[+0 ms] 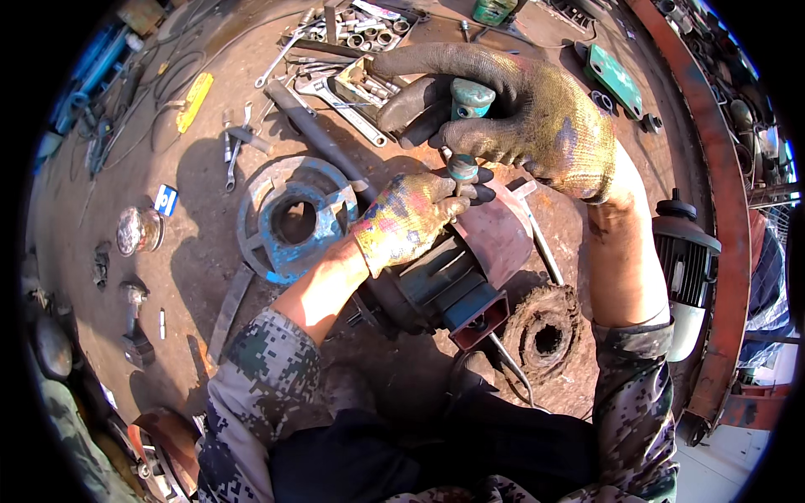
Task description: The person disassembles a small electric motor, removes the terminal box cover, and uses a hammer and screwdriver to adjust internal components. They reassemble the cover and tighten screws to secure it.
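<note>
My left hand (404, 214), in a stained knit glove, is closed on a small teal-banded metal fitting (463, 168) above the motor. Just above it, my right hand (545, 126), also gloved, curls around a teal piece with a rounded top (471, 96). Below my hands lies an electric motor (423, 285) with a blue terminal box (468, 310) and a faded red curved housing (499, 226). A metal rod (545, 251) passes beside the housing. Whether the two small pieces touch is unclear.
A blue flanged casting (264, 247) and long bar (310, 134) lie left; sockets (377, 38) and wrenches (340, 109) beyond. A worn ring (524, 339), second motor (681, 264) and red steel beam (723, 218) are right. A green case (614, 80) lies upper right; a tin (141, 230) far left.
</note>
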### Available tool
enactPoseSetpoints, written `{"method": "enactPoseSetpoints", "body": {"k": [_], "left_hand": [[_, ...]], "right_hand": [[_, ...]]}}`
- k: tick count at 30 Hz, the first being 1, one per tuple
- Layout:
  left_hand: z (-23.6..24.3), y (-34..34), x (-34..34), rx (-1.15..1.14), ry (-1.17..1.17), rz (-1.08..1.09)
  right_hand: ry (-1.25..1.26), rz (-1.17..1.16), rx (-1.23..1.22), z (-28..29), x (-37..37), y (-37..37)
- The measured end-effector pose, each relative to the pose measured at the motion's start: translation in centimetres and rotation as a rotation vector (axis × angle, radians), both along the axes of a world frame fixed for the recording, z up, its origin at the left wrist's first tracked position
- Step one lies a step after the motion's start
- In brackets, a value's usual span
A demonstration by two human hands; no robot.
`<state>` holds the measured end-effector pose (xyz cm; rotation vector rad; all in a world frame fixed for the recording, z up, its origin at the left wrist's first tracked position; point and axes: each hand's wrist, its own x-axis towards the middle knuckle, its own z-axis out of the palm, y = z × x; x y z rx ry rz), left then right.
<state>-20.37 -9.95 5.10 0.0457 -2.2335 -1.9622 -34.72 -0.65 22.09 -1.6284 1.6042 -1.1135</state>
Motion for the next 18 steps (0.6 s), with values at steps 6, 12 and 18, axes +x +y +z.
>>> {"method": "enactPoseSetpoints", "body": {"k": [6,12,18], "left_hand": [[0.1,-3.5,3.3,-0.315,-0.128,0.226],[-7.4,-8.0,11.3,-0.693,-0.360,0.570],[-7.5,-3.8,14.3,-0.919,-0.483,0.312]], "right_hand": [[-0.150,-0.336,-0.254,-1.8,1.1,1.0],[0.027,-0.547,-0.065,-0.2,-4.3,8.4],[-0.072,-0.762,0.487,-9.8,-5.7,15.6]]}}
